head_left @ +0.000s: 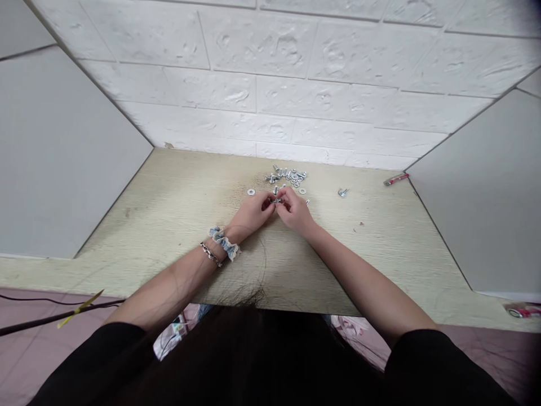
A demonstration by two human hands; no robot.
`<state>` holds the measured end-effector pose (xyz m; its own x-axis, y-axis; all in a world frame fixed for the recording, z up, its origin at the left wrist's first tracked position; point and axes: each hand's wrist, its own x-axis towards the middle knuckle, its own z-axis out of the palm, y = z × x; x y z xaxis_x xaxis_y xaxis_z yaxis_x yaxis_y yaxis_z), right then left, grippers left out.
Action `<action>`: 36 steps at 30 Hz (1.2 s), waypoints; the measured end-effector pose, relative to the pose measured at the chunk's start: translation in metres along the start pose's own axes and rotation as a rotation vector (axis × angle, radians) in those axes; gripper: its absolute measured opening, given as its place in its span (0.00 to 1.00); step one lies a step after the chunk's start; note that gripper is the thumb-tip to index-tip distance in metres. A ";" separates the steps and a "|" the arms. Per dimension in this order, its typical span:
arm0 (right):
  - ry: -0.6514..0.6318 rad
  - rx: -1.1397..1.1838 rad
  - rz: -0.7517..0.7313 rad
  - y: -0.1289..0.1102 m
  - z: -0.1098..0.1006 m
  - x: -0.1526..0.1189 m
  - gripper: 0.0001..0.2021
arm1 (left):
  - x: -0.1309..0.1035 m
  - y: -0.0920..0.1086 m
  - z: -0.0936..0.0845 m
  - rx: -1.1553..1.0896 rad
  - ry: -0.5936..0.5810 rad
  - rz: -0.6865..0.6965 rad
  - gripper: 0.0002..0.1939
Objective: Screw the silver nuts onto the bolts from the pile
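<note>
Both hands meet over the middle of the pale wooden table [169, 214]. My left hand [253, 213], with a scrunchie and a chain bracelet at its wrist, pinches a small metal bolt [275, 201] from the left. Fingers of my right hand [295, 211] close on the same small piece from the right, and they partly hide it. Just beyond the fingertips lies a pile of bolts, nuts and washers [296, 177]. One flat washer [251, 192] lies left of the hands, another washer [302, 191] to the right.
A bolt with a washer [342, 193] lies apart on the right. Near the right panel [486, 192] is a red and silver object [396, 180]; a similar one [524, 310] sits at the front right edge. A white brick-patterned wall [287, 96] stands behind, a panel [67, 152] at left.
</note>
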<state>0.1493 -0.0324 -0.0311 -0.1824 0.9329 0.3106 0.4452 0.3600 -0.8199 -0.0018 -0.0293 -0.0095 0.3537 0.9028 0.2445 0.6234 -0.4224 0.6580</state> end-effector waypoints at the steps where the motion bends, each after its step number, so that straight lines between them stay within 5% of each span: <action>1: -0.002 0.009 0.001 -0.001 0.000 0.000 0.06 | 0.000 0.000 0.000 -0.002 0.011 -0.009 0.10; 11: 0.043 0.002 -0.048 0.007 0.002 0.003 0.07 | 0.002 -0.002 0.000 -0.011 0.043 -0.036 0.09; 28: 0.061 -0.057 -0.078 0.001 0.001 0.000 0.06 | -0.001 0.005 -0.002 -0.016 -0.099 -0.029 0.11; 36: 0.073 -0.028 -0.063 0.003 0.000 0.001 0.08 | 0.000 0.002 -0.001 -0.011 -0.042 -0.026 0.11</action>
<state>0.1502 -0.0308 -0.0333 -0.1474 0.9064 0.3959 0.4596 0.4172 -0.7840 -0.0008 -0.0300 -0.0073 0.3663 0.9092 0.1977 0.6254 -0.3979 0.6712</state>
